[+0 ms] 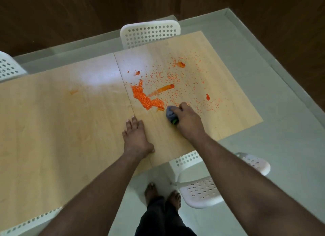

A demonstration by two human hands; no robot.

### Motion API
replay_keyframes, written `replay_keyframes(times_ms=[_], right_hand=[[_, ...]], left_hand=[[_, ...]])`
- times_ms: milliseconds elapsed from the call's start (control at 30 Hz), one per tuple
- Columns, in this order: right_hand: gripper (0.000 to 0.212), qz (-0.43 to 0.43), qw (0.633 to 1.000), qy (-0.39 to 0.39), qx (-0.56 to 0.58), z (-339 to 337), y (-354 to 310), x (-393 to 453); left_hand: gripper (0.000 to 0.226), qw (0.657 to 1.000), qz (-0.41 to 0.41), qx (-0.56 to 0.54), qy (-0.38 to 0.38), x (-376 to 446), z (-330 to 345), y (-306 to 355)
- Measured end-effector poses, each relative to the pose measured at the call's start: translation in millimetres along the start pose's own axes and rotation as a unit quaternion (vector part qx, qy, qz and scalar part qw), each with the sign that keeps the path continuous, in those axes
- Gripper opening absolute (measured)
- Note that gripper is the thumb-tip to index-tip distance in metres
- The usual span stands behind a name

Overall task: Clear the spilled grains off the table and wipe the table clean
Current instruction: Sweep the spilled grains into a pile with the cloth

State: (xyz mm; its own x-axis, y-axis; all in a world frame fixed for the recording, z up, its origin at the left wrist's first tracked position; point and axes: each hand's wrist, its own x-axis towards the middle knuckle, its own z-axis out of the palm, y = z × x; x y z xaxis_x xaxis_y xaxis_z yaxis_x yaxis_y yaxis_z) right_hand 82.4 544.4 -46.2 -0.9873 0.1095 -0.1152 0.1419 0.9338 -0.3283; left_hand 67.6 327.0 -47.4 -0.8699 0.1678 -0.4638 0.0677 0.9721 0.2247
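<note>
- Table [52, 130]: pale wood grain, with a faint orange smudge [73, 92] toward its left side.
- Grains [146, 98]: bright orange, heaped mid-table and speckled toward the right edge.
- Streaks [163, 89]: orange-red smears among the grains.
- Cloth [170, 114]: grey-blue, with a green-and-black bit.
- Chairs [149, 33]: white, dotted with holes.
- Floor [290, 147]: pale grey-green.

hands: 2, left hand [136, 139], right hand [187, 120] | cloth [171, 114]: 1 | table [52, 130]: 1 | grains [146, 98]: one dense heap, scattered ones too many to count | chairs: 4, far chair [150, 33], far-left chair [8, 67], near-right chair [202, 190], near-left chair [26, 223] | feet [163, 195]: 2
</note>
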Motion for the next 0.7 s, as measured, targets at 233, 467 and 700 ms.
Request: replay_keyframes(times_ms=[233, 467, 700], right_hand=[[0.051, -0.043, 0.999, 0.009, -0.020, -31, 0, -13], [0.064, -0.075, 0.993, -0.080, -0.044, 1, 42, -102], [0.051, -0.065, 0.997, -0.022, -0.042, -23, 84, 7]], left_hand=[[0.123, 0.997, 0.068, -0.030, 0.010, -5, 9, 33], [0.128, 1.000, 0.028, -0.004, 0.002, 0, 21, 66], [0.129, 0.997, -0.052, -0.040, 0.031, 0, 39, 97]])
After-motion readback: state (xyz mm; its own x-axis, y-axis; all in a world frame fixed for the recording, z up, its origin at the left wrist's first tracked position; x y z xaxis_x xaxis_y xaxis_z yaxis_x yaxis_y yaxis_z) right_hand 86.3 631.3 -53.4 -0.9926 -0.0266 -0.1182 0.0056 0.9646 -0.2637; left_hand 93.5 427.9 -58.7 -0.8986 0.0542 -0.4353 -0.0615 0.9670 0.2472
